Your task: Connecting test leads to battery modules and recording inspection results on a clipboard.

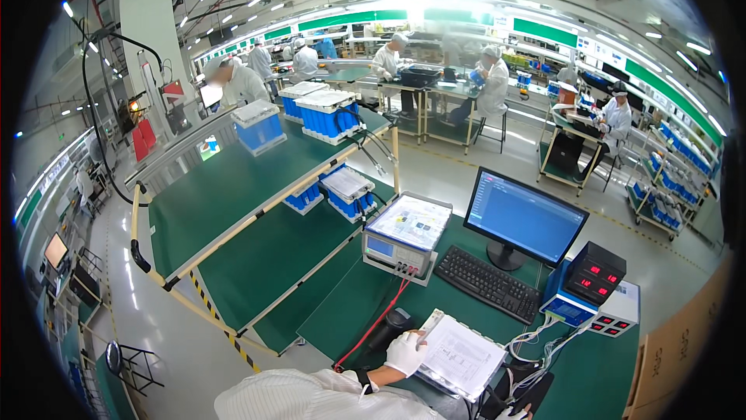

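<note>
My left hand, in a white glove with a black band at the wrist, is at the left edge of a pale-framed block. Printed sheets lie on top of the block. The fingers look closed; anything between them is too small to make out. At the lower edge of the view only part of my gloved right hand shows, near a black pad and white cables; its fingers are hidden. A black handheld scanner lies just beyond my left hand, beside red test leads.
Behind the sheets stand a keyboard, a monitor and a bench meter with a paper on top. Meters with red digits stand at the right. A green rack holding blue battery packs is at the left. Several people work farther off.
</note>
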Available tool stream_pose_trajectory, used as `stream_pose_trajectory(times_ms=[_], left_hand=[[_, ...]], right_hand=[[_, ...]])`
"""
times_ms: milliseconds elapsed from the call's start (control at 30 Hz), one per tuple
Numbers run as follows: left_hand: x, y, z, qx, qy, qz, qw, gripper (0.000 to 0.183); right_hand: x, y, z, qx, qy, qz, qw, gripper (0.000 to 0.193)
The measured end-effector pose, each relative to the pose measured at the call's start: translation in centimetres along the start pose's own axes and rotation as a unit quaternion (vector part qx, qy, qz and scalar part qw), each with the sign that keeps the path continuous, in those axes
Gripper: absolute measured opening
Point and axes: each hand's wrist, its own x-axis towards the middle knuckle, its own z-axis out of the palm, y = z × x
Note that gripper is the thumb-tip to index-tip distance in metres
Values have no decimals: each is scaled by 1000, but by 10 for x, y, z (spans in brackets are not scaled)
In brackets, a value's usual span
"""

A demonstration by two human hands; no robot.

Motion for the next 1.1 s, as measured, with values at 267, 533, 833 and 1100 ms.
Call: stream_pose_trajectory(times_ms=[267,533,833,1100], left_hand=[[0,1,-2,-3,-3,-5,1000,28],[0,3,-3,-11,-1,-9,1000,27],[0,2,-4,-8,-19,-11,1000,29],[1,2,-5,-12,-27,-17,999,28]], right_hand=[[2,0,1,-70,11,-69,995,33],[-11,16,22,-13,32,-37,999,39],[-15,14,21,91,-2,-33,995,40],[-2,1,8,154,-18,1,988,42]])
